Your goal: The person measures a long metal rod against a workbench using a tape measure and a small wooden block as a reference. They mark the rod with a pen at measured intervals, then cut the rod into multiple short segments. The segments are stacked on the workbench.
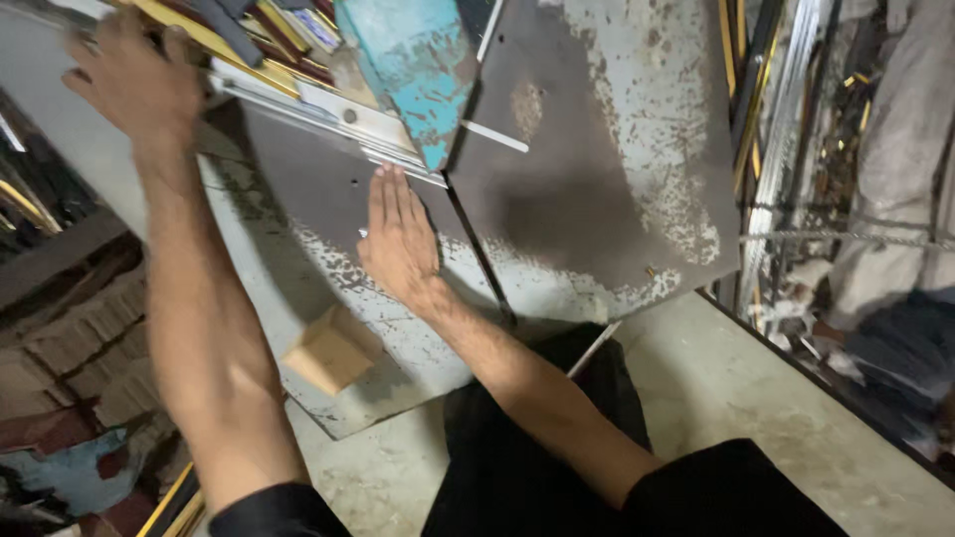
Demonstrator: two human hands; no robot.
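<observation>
Nearest me, a small tan wooden block lies on the worn, paint-flecked steel table, just beside my left forearm. My right hand rests flat on that grey, scuffed plate, fingers straight and together, palm down, gripping nothing; its fingertips touch the edge of a long pale metal strip lying across the table. Beside it rises a chipped turquoise machine guard. Farther off, my left hand presses on the same strip's far end, blurred, so I cannot tell its grip. Gold-coloured moulding lengths lie stacked beyond.
</observation>
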